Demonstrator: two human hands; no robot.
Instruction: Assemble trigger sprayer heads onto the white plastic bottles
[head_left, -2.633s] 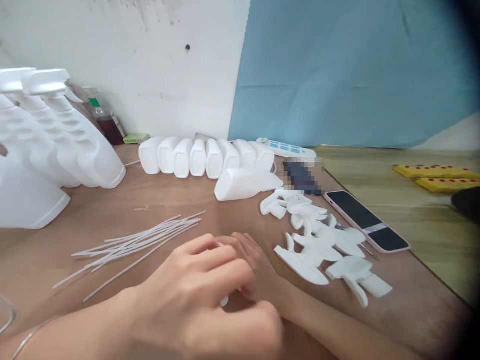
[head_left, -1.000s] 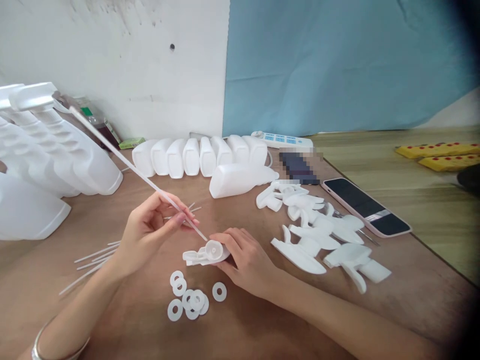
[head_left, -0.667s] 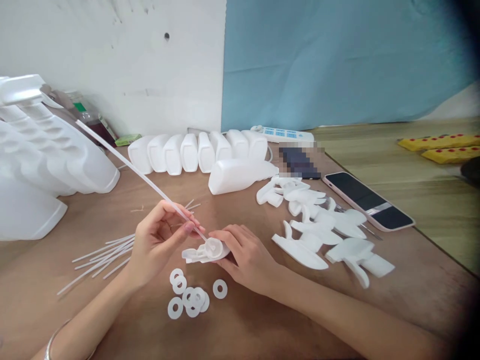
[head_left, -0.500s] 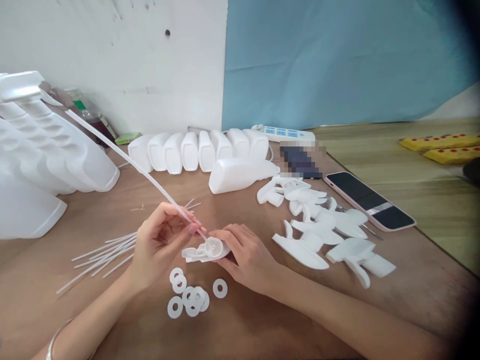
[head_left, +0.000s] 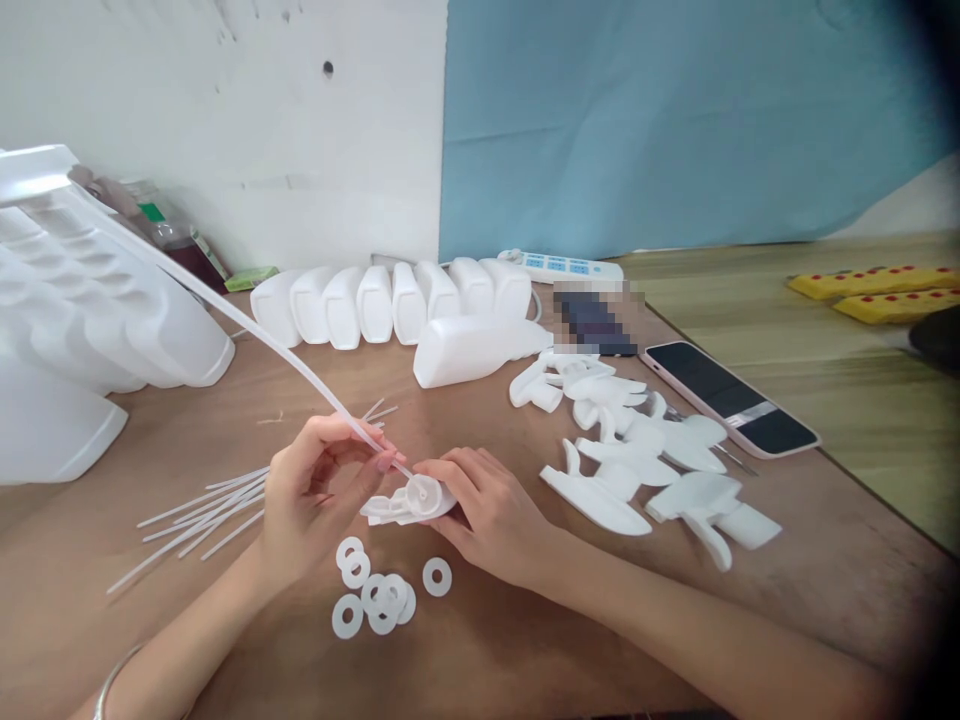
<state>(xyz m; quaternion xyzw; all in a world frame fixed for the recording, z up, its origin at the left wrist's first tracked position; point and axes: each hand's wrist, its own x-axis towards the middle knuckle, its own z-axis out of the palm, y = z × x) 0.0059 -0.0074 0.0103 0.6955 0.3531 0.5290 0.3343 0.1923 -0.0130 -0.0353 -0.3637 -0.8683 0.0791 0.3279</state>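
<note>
Between finger and thumb, my left hand [head_left: 319, 500] pinches a long thin white plastic tube [head_left: 281, 350] near its lower end. That end meets the round opening of a white spray trigger head [head_left: 422, 494]; how far inside it sits, I cannot tell. My right hand [head_left: 491, 510] is closed around the trigger head, which lies on its side with its opening towards me. Just below the hands, several flat white ring washers [head_left: 347, 616] are scattered on the table. More thin white tubes [head_left: 217, 505] lie left of my left hand, partly hidden behind it.
More spray heads [head_left: 622, 460] are piled at right, beside a phone [head_left: 731, 398]. At the back, white bottles [head_left: 375, 305] stand in a row behind one lying bottle [head_left: 472, 350]. Larger white containers [head_left: 150, 310] crowd the left. A power strip [head_left: 570, 268] rests by the wall.
The tube bows more than before, its far end swung slightly left. Both hands keep their grips in nearly the same place. The whole view has shifted a little.
</note>
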